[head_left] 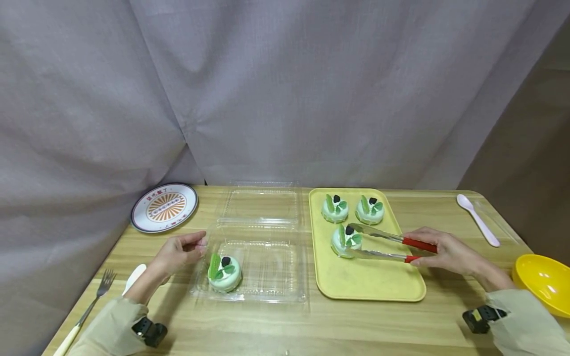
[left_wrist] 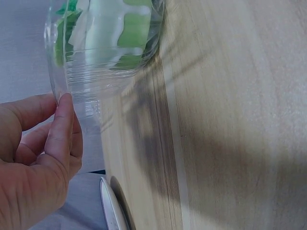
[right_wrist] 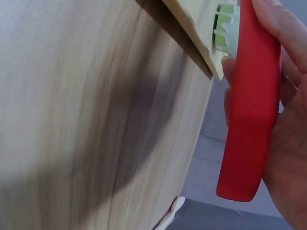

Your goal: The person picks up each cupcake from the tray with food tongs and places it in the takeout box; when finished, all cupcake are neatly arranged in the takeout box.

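Observation:
My left hand (head_left: 181, 253) pinches the left rim of a clear plastic clamshell box (head_left: 271, 262), its lid folded back behind. In the box's front left corner sits a pale green cake (head_left: 224, 279) topped with a dark berry and leaves. With my right hand (head_left: 450, 251) I grip metal tongs with red handles (right_wrist: 254, 105). The tongs' spread arms reach over the yellow tray (head_left: 369, 284), their tips on either side of the nearest cake (head_left: 340, 242). Two like cakes, a left one (head_left: 335, 211) and a right one (head_left: 369, 212), stand behind it on the tray.
A patterned plate (head_left: 165, 207) lies at the back left. Beside my left forearm are a fork (head_left: 95, 299) and a white utensil (head_left: 135, 276), partly hidden. A pink spoon (head_left: 478, 221) lies at the back right, and a yellow bowl (head_left: 545, 282) stands at the right edge.

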{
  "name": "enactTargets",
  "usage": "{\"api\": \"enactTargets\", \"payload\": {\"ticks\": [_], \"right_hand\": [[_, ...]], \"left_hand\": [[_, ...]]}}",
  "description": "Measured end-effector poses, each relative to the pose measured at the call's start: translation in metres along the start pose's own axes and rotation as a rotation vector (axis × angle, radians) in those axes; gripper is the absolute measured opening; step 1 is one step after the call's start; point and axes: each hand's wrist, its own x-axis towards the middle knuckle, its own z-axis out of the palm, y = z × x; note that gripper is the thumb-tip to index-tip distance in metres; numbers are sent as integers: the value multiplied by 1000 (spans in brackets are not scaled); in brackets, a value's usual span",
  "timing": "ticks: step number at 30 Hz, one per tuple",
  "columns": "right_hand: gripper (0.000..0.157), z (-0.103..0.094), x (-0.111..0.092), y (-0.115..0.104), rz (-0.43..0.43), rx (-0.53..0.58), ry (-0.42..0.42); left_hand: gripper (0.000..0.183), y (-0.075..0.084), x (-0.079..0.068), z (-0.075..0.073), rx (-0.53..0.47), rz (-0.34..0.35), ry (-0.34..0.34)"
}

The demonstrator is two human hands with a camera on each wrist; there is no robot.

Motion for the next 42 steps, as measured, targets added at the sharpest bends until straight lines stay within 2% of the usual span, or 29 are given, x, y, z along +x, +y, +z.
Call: {"api": "enactTargets", "payload": {"ticks": [5, 12, 18, 23, 31, 37, 42], "right_hand": [[54, 4, 3, -4, 9, -7, -15], [53, 13, -2, -15, -19, -45, 50], [52, 17, -1, -42, -32, 59, 137], [49, 28, 31, -85, -9, 104, 137], [48, 70, 92, -148, 26, -64, 50], [50, 94, 115, -170, 37, -148, 4], [50, 101, 123, -177, 41, -201, -15]], "left_hand": [[54, -1, -1, 0, 3, 3, 8], [54, -2, -2, -1, 8, 11, 15], [54, -1, 2, 0, -1, 21, 7], [54, -2, 3, 0, -6, 24, 10], [55, -3, 4, 0, -7, 28, 2], [55, -3, 4, 0, -13, 25, 4], [55, -3, 3, 0, -8, 22, 8]]}}
